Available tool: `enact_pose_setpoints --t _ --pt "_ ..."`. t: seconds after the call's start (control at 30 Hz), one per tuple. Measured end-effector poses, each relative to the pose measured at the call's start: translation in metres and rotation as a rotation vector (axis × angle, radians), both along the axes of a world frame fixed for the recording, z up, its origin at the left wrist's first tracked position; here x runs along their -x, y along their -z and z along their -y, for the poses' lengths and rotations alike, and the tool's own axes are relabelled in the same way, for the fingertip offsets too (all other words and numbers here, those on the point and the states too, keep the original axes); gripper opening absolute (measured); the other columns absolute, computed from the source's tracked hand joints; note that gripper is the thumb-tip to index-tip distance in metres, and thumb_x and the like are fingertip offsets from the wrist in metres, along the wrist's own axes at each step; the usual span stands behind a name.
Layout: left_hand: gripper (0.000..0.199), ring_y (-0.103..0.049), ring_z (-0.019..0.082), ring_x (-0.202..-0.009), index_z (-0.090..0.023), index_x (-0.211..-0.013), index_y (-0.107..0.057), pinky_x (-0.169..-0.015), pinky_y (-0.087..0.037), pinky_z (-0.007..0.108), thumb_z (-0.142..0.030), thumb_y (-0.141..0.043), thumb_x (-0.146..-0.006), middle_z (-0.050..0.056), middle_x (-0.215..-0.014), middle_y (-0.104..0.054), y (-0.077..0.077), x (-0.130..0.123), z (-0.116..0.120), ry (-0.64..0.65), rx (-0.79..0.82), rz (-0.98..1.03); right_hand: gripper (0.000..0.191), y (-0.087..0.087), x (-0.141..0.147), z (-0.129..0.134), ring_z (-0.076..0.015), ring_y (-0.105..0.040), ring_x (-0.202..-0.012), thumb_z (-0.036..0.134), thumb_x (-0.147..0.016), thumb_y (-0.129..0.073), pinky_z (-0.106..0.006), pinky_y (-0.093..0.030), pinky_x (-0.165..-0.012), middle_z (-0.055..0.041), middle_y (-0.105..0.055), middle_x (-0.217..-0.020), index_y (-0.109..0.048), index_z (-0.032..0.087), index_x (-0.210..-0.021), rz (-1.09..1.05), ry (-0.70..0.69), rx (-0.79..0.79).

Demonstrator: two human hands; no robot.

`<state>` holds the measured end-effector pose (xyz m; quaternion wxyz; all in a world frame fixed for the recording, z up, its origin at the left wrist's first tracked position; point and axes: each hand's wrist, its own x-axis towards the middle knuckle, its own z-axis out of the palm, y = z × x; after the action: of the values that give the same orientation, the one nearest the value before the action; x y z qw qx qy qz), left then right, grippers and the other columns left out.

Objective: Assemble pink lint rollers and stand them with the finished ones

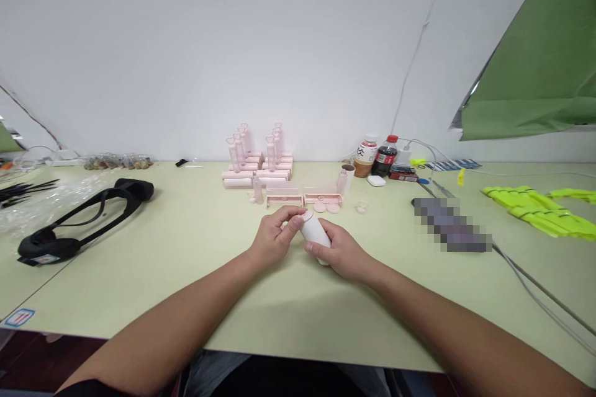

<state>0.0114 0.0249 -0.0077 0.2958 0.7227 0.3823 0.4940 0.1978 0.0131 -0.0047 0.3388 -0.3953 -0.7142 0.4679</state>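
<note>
Two hands on one pale pink roller (315,231) | right hand (342,253) wrapped around its body, just above the table (186,273) | left hand (275,237) pinching its end cap (fingertips closed) | pink parts stack (258,164) behind, apart
</note>
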Motion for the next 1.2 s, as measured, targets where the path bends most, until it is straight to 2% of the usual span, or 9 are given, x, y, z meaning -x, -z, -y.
enact_pose_setpoints --t 0.1,0.23,0.4,0.53,0.63,0.73,0.87,1.03,1.2 --pt "0.053 -0.061 0.023 -0.109 -0.02 -0.13 -0.055 -0.093 -0.048 0.036 -0.055 -0.039 -0.094 0.011 -0.13 -0.06 0.001 0.001 0.0 0.013 -0.054 -0.015 0.038 -0.001 0.0 0.0 -0.0137 -0.044 -0.063 0.05 -0.078 -0.066 -0.024 -0.034 -0.055 0.0014 -0.051 -0.073 -0.055 0.018 -0.094 -0.031 -0.001 0.009" --pt "0.067 -0.048 0.027 -0.127 -0.026 -0.149 -0.027 -0.099 -0.045 0.041 -0.059 -0.037 -0.092 0.012 -0.156 -0.029 -0.002 0.002 0.003 -0.072 -0.192 0.006 0.038 -0.002 0.0 0.0 -0.0139 -0.046 -0.062 0.052 -0.078 -0.065 -0.025 -0.036 -0.054 0.0006 -0.054 -0.073 -0.053 0.019 -0.09 -0.05 0.026 0.043" --pt "0.044 -0.06 0.024 -0.107 -0.025 -0.13 -0.056 -0.083 -0.052 0.035 -0.042 -0.052 -0.09 0.009 -0.134 -0.059 -0.012 0.008 0.004 0.168 -0.191 -0.193 0.04 -0.002 0.001 0.0 -0.0147 -0.048 -0.062 0.052 -0.079 -0.064 -0.026 -0.038 -0.053 0.0002 -0.057 -0.074 -0.054 0.018 -0.099 -0.088 0.039 0.056" --pt "0.038 -0.062 0.019 -0.091 -0.021 -0.123 -0.059 -0.076 -0.051 0.032 -0.033 -0.047 -0.089 0.009 -0.122 -0.064 -0.022 0.016 -0.004 -0.064 -0.207 -0.218 0.039 0.0 0.0 -0.001 -0.0148 -0.05 -0.062 0.052 -0.078 -0.065 -0.026 -0.039 -0.055 0.0001 -0.056 -0.073 -0.051 0.019 -0.092 -0.107 0.047 0.063" --pt "0.033 -0.061 0.017 -0.074 -0.021 -0.112 -0.064 -0.071 -0.05 0.032 -0.029 -0.045 -0.087 0.006 -0.108 -0.066 -0.024 0.022 -0.013 -0.254 -0.059 -0.478 0.042 0.0 0.0 -0.002 -0.0154 -0.051 -0.063 0.057 -0.078 -0.062 -0.027 -0.04 -0.056 -0.001 -0.057 -0.074 -0.05 0.019 -0.09 -0.113 0.07 0.093" --pt "0.038 -0.064 0.021 -0.078 -0.021 -0.114 -0.063 -0.07 -0.05 0.034 -0.037 -0.052 -0.082 0.008 -0.113 -0.062 -0.019 0.026 -0.019 -0.247 0.096 -0.76 0.046 0.0 0.0 -0.003 -0.0145 -0.048 -0.06 0.064 -0.077 -0.059 -0.026 -0.038 -0.054 -0.0001 -0.054 -0.071 -0.051 0.019 -0.086 -0.112 0.112 0.086" --pt "0.033 -0.064 0.025 -0.08 -0.022 -0.103 -0.067 -0.067 -0.049 0.034 -0.041 -0.057 -0.078 0.01 -0.102 -0.059 -0.01 0.03 -0.019 -0.141 0.201 -0.945 0.047 -0.001 -0.001 -0.004 -0.0127 -0.041 -0.056 0.066 -0.075 -0.058 -0.026 -0.033 -0.052 0.0026 -0.045 -0.064 -0.047 0.02 -0.076 -0.11 0.187 0.044" --pt "0.027 -0.064 0.023 -0.074 -0.022 -0.1 -0.068 -0.069 -0.048 0.034 -0.034 -0.05 -0.084 0.009 -0.096 -0.06 -0.007 0.032 -0.02 -0.126 0.227 -0.927 0.047 -0.005 -0.001 -0.005 -0.0127 -0.04 -0.056 0.066 -0.075 -0.057 -0.026 -0.032 -0.052 0.0023 -0.044 -0.065 -0.048 0.02 -0.074 -0.141 0.256 0.062" --pt "0.038 -0.064 0.024 -0.088 -0.022 -0.109 -0.064 -0.073 -0.048 0.033 -0.046 -0.04 -0.091 0.009 -0.1 -0.065 -0.006 0.027 -0.023 -0.103 0.217 -0.662 0.046 -0.011 0.002 -0.003 -0.0176 -0.051 -0.067 0.06 -0.076 -0.059 -0.028 -0.039 -0.058 -0.001 -0.056 -0.078 -0.054 0.02 -0.098 -0.249 0.293 0.103"
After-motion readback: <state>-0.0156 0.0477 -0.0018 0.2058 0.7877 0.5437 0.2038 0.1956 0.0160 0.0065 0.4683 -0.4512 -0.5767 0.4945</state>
